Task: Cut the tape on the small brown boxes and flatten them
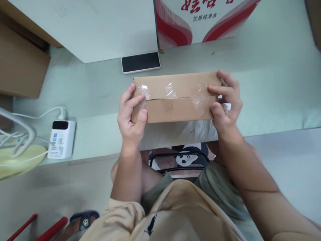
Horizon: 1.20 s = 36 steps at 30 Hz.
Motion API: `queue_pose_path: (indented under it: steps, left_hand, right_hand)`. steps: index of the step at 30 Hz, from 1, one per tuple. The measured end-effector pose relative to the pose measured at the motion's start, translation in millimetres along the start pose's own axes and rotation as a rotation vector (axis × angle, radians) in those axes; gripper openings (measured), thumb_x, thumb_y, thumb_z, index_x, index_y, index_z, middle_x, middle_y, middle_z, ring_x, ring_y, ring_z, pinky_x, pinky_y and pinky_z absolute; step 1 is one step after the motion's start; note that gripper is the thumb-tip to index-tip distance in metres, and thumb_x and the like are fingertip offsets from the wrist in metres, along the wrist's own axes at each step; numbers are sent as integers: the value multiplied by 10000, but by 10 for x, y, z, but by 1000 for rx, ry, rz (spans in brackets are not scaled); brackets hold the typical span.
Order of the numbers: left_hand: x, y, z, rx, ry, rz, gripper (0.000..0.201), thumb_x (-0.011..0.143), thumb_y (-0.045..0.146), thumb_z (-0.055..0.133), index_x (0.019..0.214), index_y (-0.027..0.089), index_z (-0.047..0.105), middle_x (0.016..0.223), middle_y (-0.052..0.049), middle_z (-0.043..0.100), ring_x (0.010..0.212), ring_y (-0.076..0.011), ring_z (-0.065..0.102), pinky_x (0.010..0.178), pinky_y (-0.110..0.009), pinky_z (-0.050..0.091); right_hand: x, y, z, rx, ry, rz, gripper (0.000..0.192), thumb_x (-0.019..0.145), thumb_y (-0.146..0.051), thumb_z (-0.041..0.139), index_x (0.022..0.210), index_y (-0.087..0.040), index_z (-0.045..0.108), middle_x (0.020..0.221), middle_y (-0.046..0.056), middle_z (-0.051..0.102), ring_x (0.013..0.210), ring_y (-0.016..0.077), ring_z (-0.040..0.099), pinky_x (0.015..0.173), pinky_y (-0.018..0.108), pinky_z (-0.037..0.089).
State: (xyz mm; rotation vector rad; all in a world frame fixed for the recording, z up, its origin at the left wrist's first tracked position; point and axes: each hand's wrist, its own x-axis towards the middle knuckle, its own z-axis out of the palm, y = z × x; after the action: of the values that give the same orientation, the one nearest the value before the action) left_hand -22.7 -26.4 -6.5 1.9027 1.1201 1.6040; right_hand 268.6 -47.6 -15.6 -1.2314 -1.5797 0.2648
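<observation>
A flat brown cardboard box [175, 97] with a centre seam and patches of clear tape is held level above the pale green surface [263, 77]. My left hand [131, 113] grips its left end, thumb on the near side and fingers over the top. Its right end is gripped by my right hand [227, 102], fingers curled over the top edge. A small white item shows under the right fingers; what it is cannot be told.
A phone [140, 62] lies face up behind the box. A red-and-white printed carton [200, 20] stands at the back. A white charger block [61, 139] with cables sits at the left, near a brown carton [21, 63]. My knees and a panda-print item [187, 157] are below.
</observation>
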Motion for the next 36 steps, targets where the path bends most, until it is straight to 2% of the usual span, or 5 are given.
queue_pose_path:
  steps: [9, 21, 26, 30, 36]
  left_hand:
    - [4, -97, -72, -72, 73, -184, 346, 895, 574, 693, 1102, 311, 782, 1431, -39, 661, 1404, -306, 576, 1241, -517, 413]
    - [144, -162, -219, -513, 383, -428, 227, 771, 237, 784, 994, 216, 821, 1253, -22, 773, 1307, -198, 635, 1192, -343, 451]
    - [158, -152, -189, -510, 484, -625, 231, 779, 289, 751, 989, 199, 783, 1017, 3, 786, 969, -154, 702, 860, -262, 567]
    - [139, -113, -93, -520, 421, -940, 136, 775, 298, 723, 873, 206, 746, 855, 27, 748, 846, -134, 683, 664, -207, 537]
    - [28, -53, 102, -510, 106, -1043, 645, 782, 779, 649, 1091, 224, 760, 1181, -70, 774, 1226, -285, 687, 853, -323, 623]
  right_hand:
    - [33, 4, -55, -60, 100, 6, 493, 993, -593, 500, 1383, -318, 624, 1440, 83, 645, 1365, 295, 617, 1149, 548, 529]
    - [15, -219, 32, -48, -304, 144, 622, 987, -636, 462, 1484, -277, 569, 1514, 87, 612, 1398, 305, 603, 1157, 511, 534]
    - [-1, -302, 23, 104, -351, 59, 647, 1005, -555, 495, 1583, -273, 421, 1556, 94, 571, 1397, 291, 605, 1135, 478, 556]
    - [-14, -446, 36, 180, -354, -74, 719, 1024, -496, 474, 1659, -279, 217, 1655, 104, 438, 1504, 293, 485, 1189, 515, 506]
    - [-10, -514, 84, 78, -401, -213, 626, 1006, -415, 514, 1604, -289, 379, 1707, 82, 338, 1600, 292, 314, 1314, 606, 297]
